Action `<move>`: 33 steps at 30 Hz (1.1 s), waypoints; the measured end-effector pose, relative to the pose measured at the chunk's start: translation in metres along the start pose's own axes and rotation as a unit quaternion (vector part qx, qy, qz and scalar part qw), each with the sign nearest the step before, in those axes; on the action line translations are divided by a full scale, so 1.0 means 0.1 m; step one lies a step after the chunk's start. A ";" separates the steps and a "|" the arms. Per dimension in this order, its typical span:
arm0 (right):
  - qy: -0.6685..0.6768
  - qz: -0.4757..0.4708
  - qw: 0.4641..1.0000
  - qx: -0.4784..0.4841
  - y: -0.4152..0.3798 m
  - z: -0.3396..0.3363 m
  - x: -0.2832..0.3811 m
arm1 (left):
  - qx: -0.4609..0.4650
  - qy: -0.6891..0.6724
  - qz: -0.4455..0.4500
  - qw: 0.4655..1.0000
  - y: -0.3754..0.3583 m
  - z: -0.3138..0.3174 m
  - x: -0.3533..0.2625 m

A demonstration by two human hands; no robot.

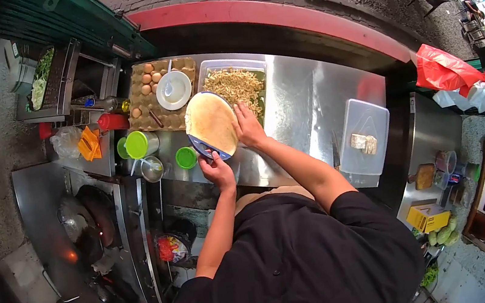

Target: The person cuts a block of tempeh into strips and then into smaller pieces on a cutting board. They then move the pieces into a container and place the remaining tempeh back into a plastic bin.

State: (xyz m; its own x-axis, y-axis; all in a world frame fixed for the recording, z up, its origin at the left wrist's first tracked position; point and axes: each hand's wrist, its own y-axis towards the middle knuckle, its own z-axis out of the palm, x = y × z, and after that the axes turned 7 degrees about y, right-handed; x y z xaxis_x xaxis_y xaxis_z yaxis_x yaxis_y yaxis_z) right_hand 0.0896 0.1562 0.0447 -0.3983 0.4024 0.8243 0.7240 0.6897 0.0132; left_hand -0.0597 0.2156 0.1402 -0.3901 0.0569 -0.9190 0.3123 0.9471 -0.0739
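Cream blue-edged board (211, 122) over the tray (234, 61)'s near left corner looks light, stiff (maybe slick), best held at the blue near end the left hand (217, 171) grips; right hand (250, 127) open by its right edge.

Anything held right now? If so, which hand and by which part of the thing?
Left hand: the blue-rimmed board, gripped at its blue lower edge. Right hand: open by the board's right side; can't tell whether it touches.
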 end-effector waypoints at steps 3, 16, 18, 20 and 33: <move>0.014 -0.064 0.997 0.037 -0.02 -0.16 0.22 | 0.000 0.006 -0.008 1.000 -0.03 -0.02 -0.07; 0.031 0.049 0.998 0.013 -0.03 -0.07 0.05 | -0.025 -0.069 0.007 0.997 0.02 -0.21 0.00; 0.052 0.104 0.992 -0.050 -0.02 0.01 -0.11 | -0.023 -0.108 -0.021 0.994 0.03 -0.26 -0.07; 0.149 0.137 0.974 -0.105 -0.05 -0.23 0.08 | -0.003 -0.114 -0.027 0.993 0.05 -0.33 -0.11; 0.275 0.317 0.863 -0.280 -2.01 -1.49 -0.61 | 0.355 -0.131 -0.024 0.925 -0.50 0.27 0.25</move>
State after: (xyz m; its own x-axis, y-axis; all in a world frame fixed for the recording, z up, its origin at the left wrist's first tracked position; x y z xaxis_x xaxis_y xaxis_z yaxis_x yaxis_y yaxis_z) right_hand 0.0523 -0.0972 0.0759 0.3948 0.1386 0.9082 0.9182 -0.0250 -0.3953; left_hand -0.0619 0.1615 0.1107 -0.2236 -0.1459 -0.9637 0.8264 0.4958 -0.2668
